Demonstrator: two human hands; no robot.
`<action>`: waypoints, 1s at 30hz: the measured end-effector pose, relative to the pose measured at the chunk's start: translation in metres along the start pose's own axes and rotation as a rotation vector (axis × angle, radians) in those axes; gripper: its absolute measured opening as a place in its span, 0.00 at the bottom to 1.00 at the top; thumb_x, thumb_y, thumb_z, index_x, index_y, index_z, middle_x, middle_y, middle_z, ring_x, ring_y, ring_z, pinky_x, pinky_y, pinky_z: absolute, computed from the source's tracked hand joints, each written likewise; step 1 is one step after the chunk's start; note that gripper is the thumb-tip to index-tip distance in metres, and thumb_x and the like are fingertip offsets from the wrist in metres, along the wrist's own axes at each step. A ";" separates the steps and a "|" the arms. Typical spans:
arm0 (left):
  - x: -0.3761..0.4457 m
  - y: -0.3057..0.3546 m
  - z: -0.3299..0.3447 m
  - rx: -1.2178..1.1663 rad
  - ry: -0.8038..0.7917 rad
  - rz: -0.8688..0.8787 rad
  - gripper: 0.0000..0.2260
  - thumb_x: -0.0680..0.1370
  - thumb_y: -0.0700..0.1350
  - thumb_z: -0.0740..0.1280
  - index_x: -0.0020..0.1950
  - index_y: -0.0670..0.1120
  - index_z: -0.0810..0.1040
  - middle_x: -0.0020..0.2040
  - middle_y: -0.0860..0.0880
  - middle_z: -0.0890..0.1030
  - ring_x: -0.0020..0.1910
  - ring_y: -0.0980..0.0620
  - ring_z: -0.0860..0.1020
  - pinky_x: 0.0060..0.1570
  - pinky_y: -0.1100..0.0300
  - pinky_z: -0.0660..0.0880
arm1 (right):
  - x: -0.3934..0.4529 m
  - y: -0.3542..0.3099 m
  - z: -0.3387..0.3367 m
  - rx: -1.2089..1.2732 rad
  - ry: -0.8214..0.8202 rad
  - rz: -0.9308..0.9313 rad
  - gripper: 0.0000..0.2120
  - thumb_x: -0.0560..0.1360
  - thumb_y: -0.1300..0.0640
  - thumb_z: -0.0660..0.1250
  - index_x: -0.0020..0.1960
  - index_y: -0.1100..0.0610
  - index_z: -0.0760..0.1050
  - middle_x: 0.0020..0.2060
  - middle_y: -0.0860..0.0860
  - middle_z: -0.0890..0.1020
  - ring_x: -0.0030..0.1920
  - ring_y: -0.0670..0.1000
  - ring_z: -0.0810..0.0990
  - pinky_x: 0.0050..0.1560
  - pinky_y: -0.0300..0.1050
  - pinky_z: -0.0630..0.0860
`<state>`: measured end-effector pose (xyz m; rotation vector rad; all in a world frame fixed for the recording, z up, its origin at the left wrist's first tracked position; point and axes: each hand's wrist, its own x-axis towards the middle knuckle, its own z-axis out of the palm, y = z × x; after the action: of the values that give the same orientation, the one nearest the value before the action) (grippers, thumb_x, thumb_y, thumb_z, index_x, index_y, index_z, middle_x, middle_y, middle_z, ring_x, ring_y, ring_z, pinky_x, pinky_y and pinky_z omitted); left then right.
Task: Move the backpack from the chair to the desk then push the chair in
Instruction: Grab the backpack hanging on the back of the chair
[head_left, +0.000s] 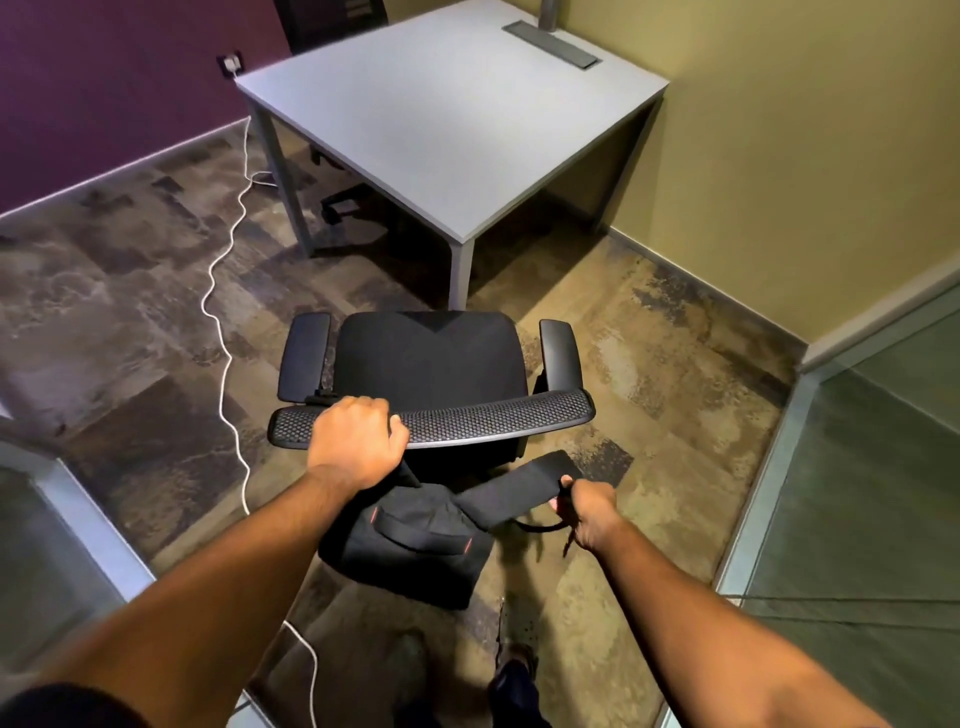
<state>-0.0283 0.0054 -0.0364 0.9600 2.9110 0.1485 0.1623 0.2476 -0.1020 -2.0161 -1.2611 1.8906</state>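
Observation:
A black office chair (431, 358) stands in front of me, its seat bare and facing the grey desk (447, 109). My left hand (356, 441) grips the left part of the chair's mesh backrest top (493, 415). Behind the backrest hangs a black backpack (410, 545) with small red marks. My right hand (587, 512) is closed on one of its shoulder straps (514, 488), holding the bag just above the floor. The bag's lower part is partly hidden by my left forearm.
A white cable (223, 322) snakes over the patterned carpet left of the chair, from a wall socket (231, 63). Another dark chair (332, 21) sits at the desk's far side. Yellow wall and a glass partition (857, 493) lie right; my shoes (514, 670) are below.

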 end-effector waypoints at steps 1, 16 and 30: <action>0.000 0.000 0.000 -0.002 0.000 0.001 0.19 0.75 0.54 0.55 0.41 0.43 0.78 0.41 0.43 0.82 0.44 0.40 0.81 0.40 0.50 0.76 | 0.000 0.003 0.004 -0.041 -0.011 -0.004 0.04 0.82 0.73 0.64 0.55 0.68 0.75 0.41 0.61 0.78 0.31 0.54 0.74 0.26 0.44 0.75; 0.002 -0.001 0.003 0.006 0.011 -0.008 0.18 0.77 0.54 0.57 0.44 0.43 0.80 0.43 0.43 0.83 0.45 0.42 0.81 0.41 0.51 0.77 | -0.040 0.050 0.109 -1.291 -0.495 -0.623 0.16 0.80 0.43 0.69 0.53 0.56 0.83 0.55 0.54 0.87 0.58 0.56 0.84 0.57 0.48 0.79; 0.011 -0.008 0.004 -0.053 0.041 -0.017 0.18 0.79 0.53 0.56 0.49 0.43 0.81 0.47 0.43 0.83 0.50 0.42 0.80 0.50 0.49 0.76 | -0.058 0.058 0.121 -1.411 -0.566 -0.733 0.25 0.86 0.42 0.59 0.35 0.53 0.70 0.41 0.55 0.80 0.48 0.60 0.81 0.45 0.47 0.66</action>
<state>-0.0408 0.0060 -0.0414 0.9356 2.9352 0.2465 0.0921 0.1203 -0.1170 -0.7061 -3.4508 1.1737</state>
